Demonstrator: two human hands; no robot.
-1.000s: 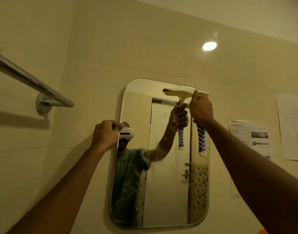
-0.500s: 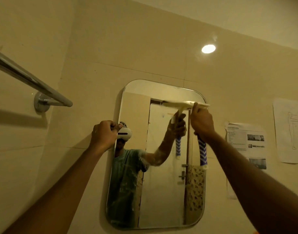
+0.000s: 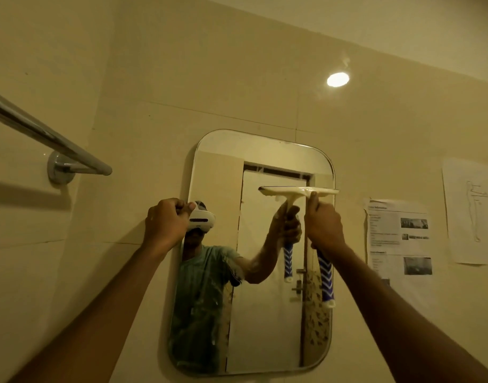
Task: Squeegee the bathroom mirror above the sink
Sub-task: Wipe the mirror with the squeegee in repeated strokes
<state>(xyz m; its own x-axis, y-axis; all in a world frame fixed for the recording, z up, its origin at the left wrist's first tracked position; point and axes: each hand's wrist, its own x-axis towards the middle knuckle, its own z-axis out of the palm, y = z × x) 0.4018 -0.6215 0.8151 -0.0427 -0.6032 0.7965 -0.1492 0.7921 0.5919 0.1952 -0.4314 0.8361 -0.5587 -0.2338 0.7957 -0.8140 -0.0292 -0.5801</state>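
Mirror (image 3: 265,313): a rounded-corner rectangular pane mounted on the tiled far wall (image 3: 237,78), between a chrome towel bar (image 3: 49,139) at left and two printed paper sheets (image 3: 397,236) taped up at right. Squeegee (image 3: 298,192): the pale blade lies level against the glass in the upper right part of the pane, its right end at the mirror's right edge; the blue-and-white chevron handle (image 3: 327,280) hangs downward from it. Right hand (image 3: 324,228): fingers wrapped tight around the upper handle, thumb extended up to the blade head. Left hand (image 3: 165,223): fingers curled closed on the mirror's left edge, at upper-middle height. Streaks and smears show on the lower left glass. A round light spot (image 3: 338,79) shines on the wall above.
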